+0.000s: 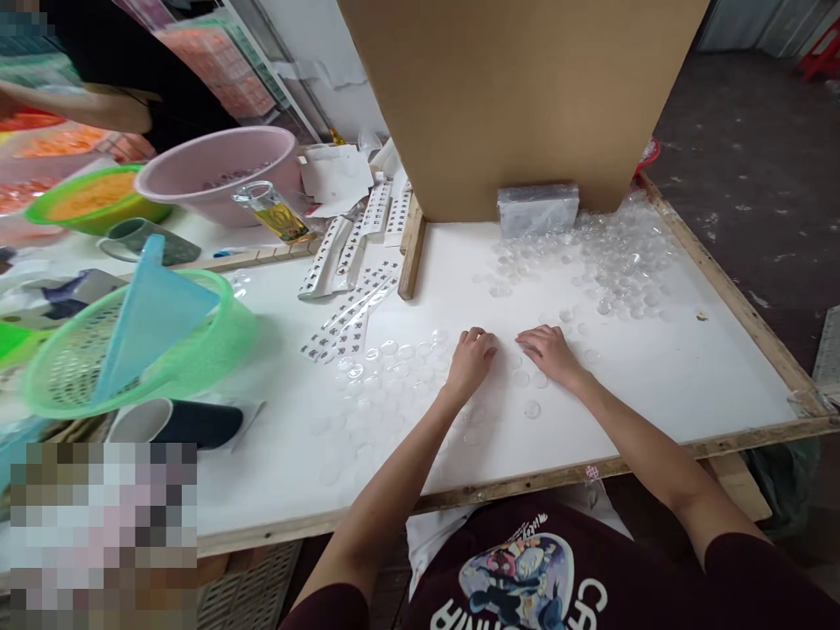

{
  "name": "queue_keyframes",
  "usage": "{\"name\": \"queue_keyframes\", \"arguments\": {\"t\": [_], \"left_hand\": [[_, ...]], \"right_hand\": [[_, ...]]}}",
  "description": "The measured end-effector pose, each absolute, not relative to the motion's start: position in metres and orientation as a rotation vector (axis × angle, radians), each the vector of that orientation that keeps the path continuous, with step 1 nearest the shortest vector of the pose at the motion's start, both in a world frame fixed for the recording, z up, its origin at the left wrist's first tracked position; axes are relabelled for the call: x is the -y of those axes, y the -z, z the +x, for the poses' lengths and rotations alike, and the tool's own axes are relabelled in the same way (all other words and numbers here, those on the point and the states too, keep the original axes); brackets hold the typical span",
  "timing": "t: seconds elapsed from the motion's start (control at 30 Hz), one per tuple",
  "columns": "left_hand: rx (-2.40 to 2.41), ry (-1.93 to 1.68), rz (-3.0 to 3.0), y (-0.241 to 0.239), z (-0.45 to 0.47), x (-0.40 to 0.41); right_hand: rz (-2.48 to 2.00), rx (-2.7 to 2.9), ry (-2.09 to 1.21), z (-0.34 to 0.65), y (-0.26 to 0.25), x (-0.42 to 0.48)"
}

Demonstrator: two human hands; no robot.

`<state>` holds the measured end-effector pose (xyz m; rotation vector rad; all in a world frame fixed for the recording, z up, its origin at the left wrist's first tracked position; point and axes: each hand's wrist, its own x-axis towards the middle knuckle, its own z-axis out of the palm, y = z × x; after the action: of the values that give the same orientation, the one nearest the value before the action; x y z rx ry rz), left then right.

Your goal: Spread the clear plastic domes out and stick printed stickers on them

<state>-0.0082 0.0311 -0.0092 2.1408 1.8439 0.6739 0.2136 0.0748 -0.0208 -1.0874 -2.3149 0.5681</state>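
Observation:
My left hand (470, 360) and my right hand (549, 351) rest side by side on the white tabletop (656, 385), palms down, fingers curled onto the surface. Small clear round discs lie around both hands, with a few discs (531, 409) just in front of my right wrist and a spread of discs (387, 367) to the left of my left hand. A big loose heap of the same clear discs (610, 254) lies at the back right. Whether either hand pinches a disc is hidden by the fingers.
A tall cardboard sheet (518, 96) stands at the back, a wrapped clear packet (538, 208) at its foot. Sticker strips (347, 311) lie left of centre. A green basket (131, 350), pink bowl (223, 171), glass bottle (272, 210), mugs and another person's arm (85, 105) are at left.

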Motion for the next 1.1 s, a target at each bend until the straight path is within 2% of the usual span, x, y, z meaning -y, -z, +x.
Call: {"name": "queue_keyframes", "arguments": {"t": [0.33, 0.53, 0.87, 1.0, 1.1], "left_hand": [[-1.712, -0.835, 2.241, 0.007, -0.008, -0.016], [-1.31, -0.666, 2.456, 0.01, 0.018, 0.003], [-1.212, -0.637, 2.483, 0.007, 0.037, 0.018], [-1.188, -0.61, 2.472, 0.007, 0.045, 0.025], [-1.247, -0.58, 2.463, 0.005, 0.039, 0.03]], "right_hand": [[-1.226, 2.138, -0.621, 0.214, 0.019, -0.075], [-1.308, 2.045, -0.593, 0.247, 0.007, -0.082], [-1.177, 2.351, -0.555, 0.259, 0.005, -0.039], [-1.238, 2.261, -0.582, 0.256, 0.007, -0.042], [-1.287, 2.071, -0.727, 0.257, 0.008, -0.043]]}}
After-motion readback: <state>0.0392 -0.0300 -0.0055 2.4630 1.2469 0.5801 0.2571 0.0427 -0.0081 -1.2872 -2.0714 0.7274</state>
